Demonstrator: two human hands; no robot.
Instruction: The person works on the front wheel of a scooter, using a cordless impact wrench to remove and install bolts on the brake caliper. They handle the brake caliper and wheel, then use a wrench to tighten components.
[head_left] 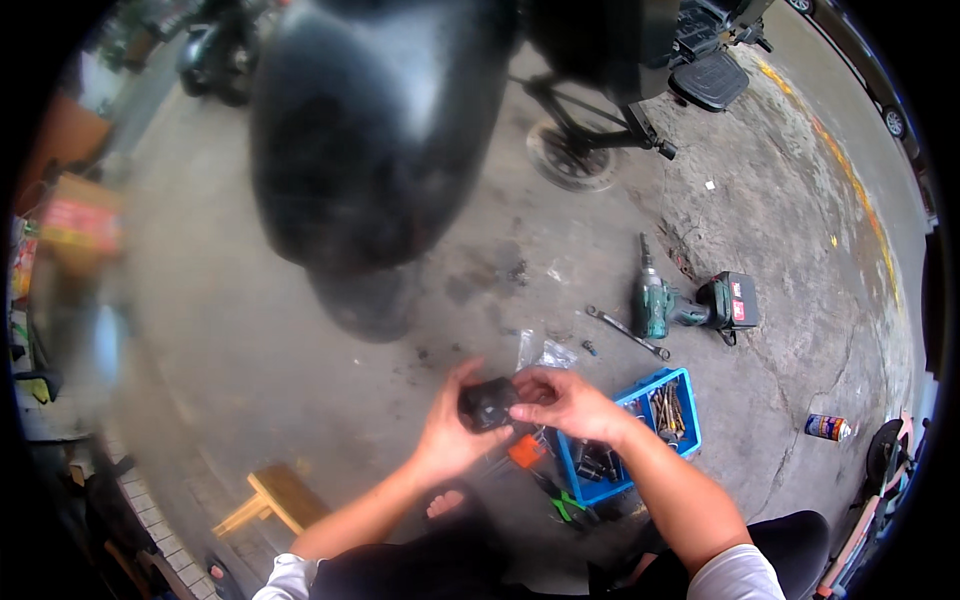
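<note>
A small black rounded part [487,403] sits between my hands, just in front of me; what kind of part it is I cannot make out. My left hand [440,435] cups it from the left, thumb below and fingers around the far side. From the right, my right hand [568,400] pinches its edge with thumb and fingertips. Clear plastic bags [550,353] lie on the ground just beyond my right hand. Under my right wrist stands a blue divided tray [694,410], holding bolts and dark metal pieces and partly hidden by my forearm.
A cordless impact wrench [660,308], a spanner [628,332] and a loose bolt [590,348] lie beyond the tray. Closer are an orange-handled tool [526,451] and green-handled pliers [566,508]. A black scooter body [380,150] looms ahead. A wooden stool [285,492] and spray can [827,427] flank me.
</note>
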